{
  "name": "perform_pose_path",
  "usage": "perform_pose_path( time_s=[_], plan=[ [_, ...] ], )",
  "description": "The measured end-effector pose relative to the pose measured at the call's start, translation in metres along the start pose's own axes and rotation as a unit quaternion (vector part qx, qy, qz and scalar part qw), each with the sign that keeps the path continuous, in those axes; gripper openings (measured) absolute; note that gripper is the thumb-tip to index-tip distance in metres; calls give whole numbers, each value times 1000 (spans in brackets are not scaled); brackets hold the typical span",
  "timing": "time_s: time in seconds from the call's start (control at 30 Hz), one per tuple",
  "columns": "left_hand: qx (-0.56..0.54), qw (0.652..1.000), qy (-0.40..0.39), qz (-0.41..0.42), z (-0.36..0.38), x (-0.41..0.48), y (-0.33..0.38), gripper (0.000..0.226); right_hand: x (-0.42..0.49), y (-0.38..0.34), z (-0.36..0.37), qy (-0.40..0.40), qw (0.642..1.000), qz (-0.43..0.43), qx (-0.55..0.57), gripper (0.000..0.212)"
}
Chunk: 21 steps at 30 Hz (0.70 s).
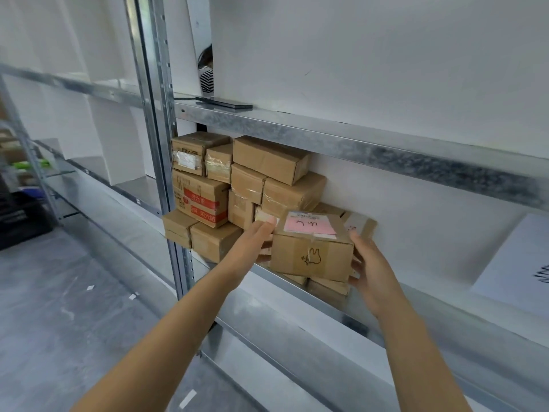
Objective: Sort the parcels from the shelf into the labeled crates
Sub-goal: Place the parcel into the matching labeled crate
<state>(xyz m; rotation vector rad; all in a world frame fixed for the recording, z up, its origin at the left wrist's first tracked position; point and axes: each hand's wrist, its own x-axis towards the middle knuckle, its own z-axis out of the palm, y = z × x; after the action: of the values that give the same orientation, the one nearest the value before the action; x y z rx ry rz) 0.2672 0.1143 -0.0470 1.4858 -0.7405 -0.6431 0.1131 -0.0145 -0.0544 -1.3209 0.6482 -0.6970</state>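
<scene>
The single head-worn wide-angle view looks forward and slightly down from close range at the shelf [356,145], whose rails slant from upper left to lower right, with the parcels [269,159] at centre.

Parcel stack [237,185] at left end of shelf [445,325], hard against upright post [160,144], several tiers high, reaching back to the wall. One parcel [312,251] at front edge, right of the stack, above lower parcels; left hand [252,245] on its left face, right hand [371,272] on its right. Paper sheet [517,263] towards right end. Flat device [225,103] on upper shelf [356,141], left end.
</scene>
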Motion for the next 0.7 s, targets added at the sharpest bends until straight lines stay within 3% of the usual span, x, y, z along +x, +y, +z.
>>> perform_pose_path(
  time_s=[0.13,0.3,0.43,0.7],
  plan=[
    [9,999,-25,27,-2,-5,-7,28,-9,6,-2,-23,998,-56,-28,6],
    [-5,997,-54,58,1,-10,-17,37,-31,12,-8,-47,994,-84,-45,42],
    [-11,993,-105,60,19,-16,-24,45,-52,16,-29,5,993,-110,-41,56],
    [32,966,-245,78,103,-45,-27,61,-131,20,-106,113,984,-125,-65,59]
  ],
)
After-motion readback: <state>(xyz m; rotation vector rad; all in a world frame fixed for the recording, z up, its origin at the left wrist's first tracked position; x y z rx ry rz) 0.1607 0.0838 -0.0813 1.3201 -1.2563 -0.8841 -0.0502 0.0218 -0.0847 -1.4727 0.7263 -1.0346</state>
